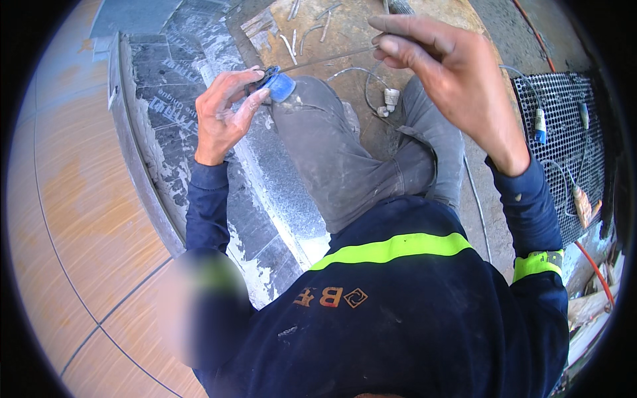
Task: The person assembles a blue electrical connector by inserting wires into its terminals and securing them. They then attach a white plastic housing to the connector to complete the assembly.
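My left hand is closed on a small, rounded blue-and-black case, just above my knee. It looks like a line reel, though its exact kind is not clear. A thin dark line runs nearly straight from the case across to my right hand. There my thumb and forefinger are pinched on its end, held higher and further right. The other fingers of that hand are curled in. Both hands look dusty.
Below the line lies a worn wooden board with short offcuts and a white cable connector. A black mesh crate with cables and plugs stands right. Large tan slabs lie left, beside dark mortar-smeared tiles. A red hose runs right.
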`<state>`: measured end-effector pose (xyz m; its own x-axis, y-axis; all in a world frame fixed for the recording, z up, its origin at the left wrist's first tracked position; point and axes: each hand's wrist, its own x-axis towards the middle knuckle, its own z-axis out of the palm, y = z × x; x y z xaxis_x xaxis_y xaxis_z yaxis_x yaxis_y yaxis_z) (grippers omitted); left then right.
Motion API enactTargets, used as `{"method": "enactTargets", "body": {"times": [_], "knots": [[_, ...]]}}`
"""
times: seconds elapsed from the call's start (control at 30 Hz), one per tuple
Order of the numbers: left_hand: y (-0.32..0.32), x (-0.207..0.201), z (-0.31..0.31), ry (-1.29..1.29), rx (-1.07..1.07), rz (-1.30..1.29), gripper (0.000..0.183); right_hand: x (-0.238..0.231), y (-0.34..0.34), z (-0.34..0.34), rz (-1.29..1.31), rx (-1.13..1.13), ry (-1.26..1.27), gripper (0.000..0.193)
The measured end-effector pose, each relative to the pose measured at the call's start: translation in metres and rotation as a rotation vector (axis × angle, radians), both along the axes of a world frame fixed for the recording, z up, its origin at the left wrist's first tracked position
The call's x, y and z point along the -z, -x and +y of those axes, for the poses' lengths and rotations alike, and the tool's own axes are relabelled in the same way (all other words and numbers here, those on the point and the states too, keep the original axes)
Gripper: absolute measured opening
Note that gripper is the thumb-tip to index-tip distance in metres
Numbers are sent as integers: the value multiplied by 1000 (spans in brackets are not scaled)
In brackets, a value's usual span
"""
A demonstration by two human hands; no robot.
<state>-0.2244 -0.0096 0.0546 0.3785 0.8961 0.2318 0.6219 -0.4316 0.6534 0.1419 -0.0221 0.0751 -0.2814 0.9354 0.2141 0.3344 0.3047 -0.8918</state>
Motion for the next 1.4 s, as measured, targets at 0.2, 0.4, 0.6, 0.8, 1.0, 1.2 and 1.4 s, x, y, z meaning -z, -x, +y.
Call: {"method": "enactTargets", "body": {"times": [0.2, 0.4, 0.6, 0.8, 1.0, 1.2, 1.4], "knots": [[3, 3, 0, 5, -3, -5, 29, -27, -2, -7, -451, -101, -485, 23], [1, 3, -1, 10, 6, -23, 28, -57, 21, -21, -489, 188, -133, 25], [1, 2, 0, -38, 41, 21, 28, -96, 10, -5, 75, 101, 733, 31], [0, -1, 0, 16, 22, 24, 29, -43, 10, 6, 451, 26, 780, 37], [6, 4, -1, 65, 21, -31, 30, -62, 13, -4, 226, -38, 486, 30], [0, 1, 2, -14, 39, 0, 27, -44, 17, -11, -355, 150, -315, 27], [3, 3, 0, 6, 15, -13, 28, -82, 16, 0, -71, 65, 391, 21]]}}
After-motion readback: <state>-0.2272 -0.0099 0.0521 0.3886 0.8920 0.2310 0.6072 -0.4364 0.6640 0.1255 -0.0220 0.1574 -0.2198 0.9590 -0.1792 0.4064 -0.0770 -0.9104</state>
